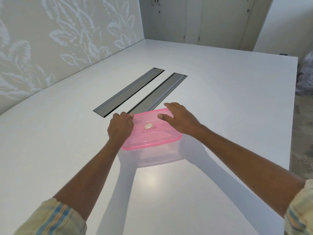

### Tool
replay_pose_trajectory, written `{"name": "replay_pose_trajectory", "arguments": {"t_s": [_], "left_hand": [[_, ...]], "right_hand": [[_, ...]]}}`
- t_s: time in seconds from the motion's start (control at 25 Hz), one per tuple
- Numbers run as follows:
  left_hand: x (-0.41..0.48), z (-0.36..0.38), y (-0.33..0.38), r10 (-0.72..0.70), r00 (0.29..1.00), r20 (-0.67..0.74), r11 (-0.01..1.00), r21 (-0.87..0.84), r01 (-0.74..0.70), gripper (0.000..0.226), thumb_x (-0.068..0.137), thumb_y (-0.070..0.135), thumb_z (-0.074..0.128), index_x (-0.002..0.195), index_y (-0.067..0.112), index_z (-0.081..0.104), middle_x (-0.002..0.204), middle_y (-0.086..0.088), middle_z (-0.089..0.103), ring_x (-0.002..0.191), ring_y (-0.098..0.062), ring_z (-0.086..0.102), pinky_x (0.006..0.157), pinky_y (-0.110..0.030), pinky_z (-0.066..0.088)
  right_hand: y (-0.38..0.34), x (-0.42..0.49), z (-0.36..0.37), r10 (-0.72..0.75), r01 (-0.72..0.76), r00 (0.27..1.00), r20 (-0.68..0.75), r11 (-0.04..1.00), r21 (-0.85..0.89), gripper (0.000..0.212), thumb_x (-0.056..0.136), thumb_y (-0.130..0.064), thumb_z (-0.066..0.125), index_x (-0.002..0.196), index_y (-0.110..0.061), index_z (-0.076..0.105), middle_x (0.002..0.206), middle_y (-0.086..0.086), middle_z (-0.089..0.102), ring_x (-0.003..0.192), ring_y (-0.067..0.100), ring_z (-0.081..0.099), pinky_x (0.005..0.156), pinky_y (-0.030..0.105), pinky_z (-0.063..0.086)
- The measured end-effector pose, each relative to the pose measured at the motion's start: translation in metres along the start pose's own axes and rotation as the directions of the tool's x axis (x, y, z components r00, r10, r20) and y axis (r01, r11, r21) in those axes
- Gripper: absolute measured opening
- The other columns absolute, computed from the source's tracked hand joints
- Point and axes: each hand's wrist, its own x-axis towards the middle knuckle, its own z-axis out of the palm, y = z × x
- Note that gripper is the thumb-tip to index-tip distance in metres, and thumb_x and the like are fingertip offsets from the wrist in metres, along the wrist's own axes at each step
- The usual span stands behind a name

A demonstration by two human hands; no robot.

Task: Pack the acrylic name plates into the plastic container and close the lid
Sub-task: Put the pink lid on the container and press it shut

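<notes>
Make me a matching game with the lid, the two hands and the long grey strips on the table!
Things:
1. lid
2. left hand
3. right hand
4. grey strips

Descriptions:
A. lie side by side in the white table, beyond the box
B. rests flat on the lid's far right part
C. pink and see-through, on top of the container
D. curled at the lid's far left corner

Pairs: 1-C, 2-D, 3-B, 4-A
</notes>
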Motion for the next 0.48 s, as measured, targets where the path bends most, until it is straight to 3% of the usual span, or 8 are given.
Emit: {"name": "replay_pose_trajectory", "arguments": {"t_s": [0.2,0.28,0.36,0.4,0.48], "left_hand": [[0.007,0.000,0.001,-0.038,0.997,0.067,0.998,0.043,0.036,0.045,0.113,0.040,0.028,0.133,0.010,0.054,0.127,-0.023,0.057,0.114,-0.048,0.061,0.099,-0.052,0.048],[0.009,0.004,-0.005,0.020,0.999,0.047,0.995,0.092,-0.024,0.036,0.113,0.021,0.032,0.142,0.005,0.047,0.132,-0.020,0.053,0.109,-0.043,0.061,0.092,-0.052,0.053],[0.013,0.007,-0.010,0.015,0.998,0.064,0.998,0.052,-0.018,0.041,0.108,0.005,0.033,0.149,0.001,0.039,0.135,-0.018,0.048,0.105,-0.037,0.060,0.085,-0.047,0.056],[0.015,0.007,-0.011,-0.018,0.997,0.081,1.000,0.018,0.017,0.043,0.107,0.003,0.033,0.150,0.001,0.037,0.135,-0.018,0.048,0.104,-0.036,0.061,0.084,-0.046,0.056],[0.018,0.011,-0.013,-0.039,0.996,0.083,0.999,-0.031,0.042,0.045,0.106,0.003,0.035,0.151,0.001,0.036,0.135,-0.018,0.048,0.103,-0.036,0.061,0.084,-0.046,0.056]], "right_hand": [[0.002,0.050,0.020,0.185,-0.186,0.982,-0.043,0.982,-0.020,0.056,0.109,-0.054,0.035,0.120,-0.005,0.058,0.123,0.019,0.060,0.116,0.040,0.058,0.094,0.048,0.050],[0.003,0.065,0.022,0.228,-0.229,0.973,-0.027,0.973,-0.039,0.055,0.110,-0.050,0.030,0.120,-0.004,0.059,0.122,0.023,0.064,0.114,0.043,0.061,0.092,0.047,0.048],[0.005,0.075,0.022,0.163,-0.164,0.986,-0.017,0.970,-0.179,0.040,0.110,-0.031,0.032,0.122,-0.005,0.060,0.122,0.022,0.067,0.112,0.045,0.061,0.091,0.048,0.048],[0.007,0.079,0.023,0.174,-0.173,0.985,-0.014,0.966,-0.190,0.032,0.108,-0.019,0.035,0.126,-0.005,0.058,0.121,0.022,0.067,0.111,0.046,0.062,0.090,0.047,0.050],[0.010,0.087,0.023,0.244,-0.241,0.970,0.013,0.965,-0.105,0.039,0.101,-0.002,0.040,0.138,-0.001,0.051,0.121,0.022,0.067,0.109,0.046,0.064,0.088,0.047,0.053]]}}
